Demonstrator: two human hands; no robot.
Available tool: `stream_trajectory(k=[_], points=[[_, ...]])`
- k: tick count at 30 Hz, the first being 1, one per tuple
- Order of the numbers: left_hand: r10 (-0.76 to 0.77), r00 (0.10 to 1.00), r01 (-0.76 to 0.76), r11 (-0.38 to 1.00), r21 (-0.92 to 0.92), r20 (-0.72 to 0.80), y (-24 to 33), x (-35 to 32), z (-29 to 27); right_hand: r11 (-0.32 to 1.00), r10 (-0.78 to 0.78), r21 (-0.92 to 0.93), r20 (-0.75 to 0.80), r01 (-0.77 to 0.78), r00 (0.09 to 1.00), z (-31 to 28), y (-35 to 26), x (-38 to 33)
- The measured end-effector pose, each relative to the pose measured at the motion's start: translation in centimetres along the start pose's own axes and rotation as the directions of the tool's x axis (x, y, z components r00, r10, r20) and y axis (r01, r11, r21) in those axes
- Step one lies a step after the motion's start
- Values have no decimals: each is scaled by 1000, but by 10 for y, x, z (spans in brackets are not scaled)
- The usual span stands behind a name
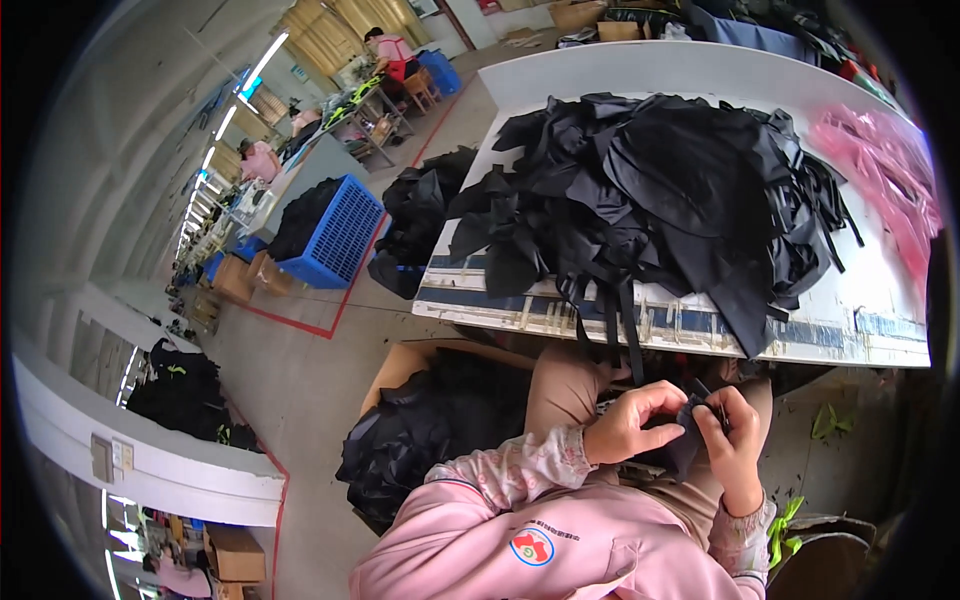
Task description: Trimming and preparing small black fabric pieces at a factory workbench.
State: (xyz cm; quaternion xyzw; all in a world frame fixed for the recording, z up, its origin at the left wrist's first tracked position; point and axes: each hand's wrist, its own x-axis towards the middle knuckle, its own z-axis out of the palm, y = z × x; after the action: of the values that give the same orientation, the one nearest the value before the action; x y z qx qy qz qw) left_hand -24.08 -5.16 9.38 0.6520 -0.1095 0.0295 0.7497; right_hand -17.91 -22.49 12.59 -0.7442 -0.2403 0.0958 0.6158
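Near side of the table (pixel 870 346), right hand (pixel 738 442) pinches the black piece (pixel 685 450); left hand (pixel 630 422) curls part-open beside it, grip unclear; seemingly light, limp, best edge-held.

Looks down from the head. Sits close to the left hand (pixel 628 425) and right hand (pixel 738 452), low and right of middle. Faces the white table (pixel 860 282), upper right. Sees wide and bendy, out to faraway lights (pixel 265 62), upper left.
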Motion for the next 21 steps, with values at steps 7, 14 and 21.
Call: stream_trajectory(k=[7,14,21], points=[[42,999,-48,969,242,29,4,2,-15,1000,4,7,44,-4,999,7,-4,9],[96,994,-106,946,307,45,6,7,-13,994,55,90,123,-66,991,-1,5,10],[-182,980,198,913,-357,79,3,6,-4,877,107,440,211,-192,972,-10,5,13]])
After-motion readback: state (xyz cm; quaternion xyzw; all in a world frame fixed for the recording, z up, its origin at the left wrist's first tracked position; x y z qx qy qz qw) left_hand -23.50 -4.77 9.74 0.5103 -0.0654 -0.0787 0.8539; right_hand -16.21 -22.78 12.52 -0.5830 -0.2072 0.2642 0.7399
